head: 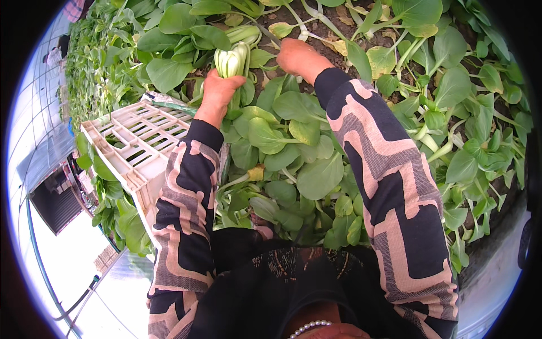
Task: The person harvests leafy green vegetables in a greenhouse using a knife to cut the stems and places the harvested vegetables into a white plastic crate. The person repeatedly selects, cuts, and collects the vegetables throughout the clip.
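Note:
My left hand (221, 91) grips a head of bok choy (233, 59) by its leaves, with the pale cut-looking stalk base pointing up and away from me. To its right, my right hand (300, 58) is closed around the handle end of a knife, whose thin grey blade (269, 34) points up and left over the bed. The handle itself is hidden in the fist. Another bok choy plant (244, 34) lies just beyond the held head, close to the blade. Pale stalks and yellowing leaves (281, 29) spread over brown soil around the right hand.
A white slatted plastic crate (139, 140) stands tilted at my left, beside my left forearm. Leafy bok choy (319, 178) fills the bed between my arms and extends to the right. Greenhouse framing and film (42, 127) show at far left. A grey strip (493, 250) borders the bed at right.

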A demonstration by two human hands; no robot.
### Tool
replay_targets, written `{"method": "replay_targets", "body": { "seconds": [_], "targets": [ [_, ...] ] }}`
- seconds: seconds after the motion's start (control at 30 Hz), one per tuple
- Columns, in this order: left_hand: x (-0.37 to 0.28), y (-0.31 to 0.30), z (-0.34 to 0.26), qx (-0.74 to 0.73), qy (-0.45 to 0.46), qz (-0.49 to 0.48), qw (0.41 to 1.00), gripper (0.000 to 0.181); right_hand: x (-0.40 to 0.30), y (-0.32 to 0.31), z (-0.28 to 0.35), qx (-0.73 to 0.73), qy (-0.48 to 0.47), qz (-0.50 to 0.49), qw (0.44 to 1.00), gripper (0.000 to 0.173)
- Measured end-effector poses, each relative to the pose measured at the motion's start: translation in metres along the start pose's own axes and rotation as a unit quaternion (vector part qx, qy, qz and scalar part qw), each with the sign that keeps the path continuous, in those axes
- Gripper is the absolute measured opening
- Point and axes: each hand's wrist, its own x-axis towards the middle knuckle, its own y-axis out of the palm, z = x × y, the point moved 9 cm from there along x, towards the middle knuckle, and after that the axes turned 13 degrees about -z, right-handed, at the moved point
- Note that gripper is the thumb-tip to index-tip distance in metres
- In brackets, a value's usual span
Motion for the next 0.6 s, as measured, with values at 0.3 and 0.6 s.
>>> {"method": "replay_targets", "body": {
  "seconds": [0.3,0.6],
  "targets": [
    [-0.036,-0.012,-0.027,0.195,0.182,-0.055,0.962,0.046,-0.036,0.002,-0.016,-0.028,-0.004,0.002,1.000,0.035],
    [-0.138,-0.029,-0.093,0.219,0.396,-0.008,0.892,0.054,-0.073,-0.043,-0.033,0.527,0.054,-0.046,0.847,0.050]
  ]
}}
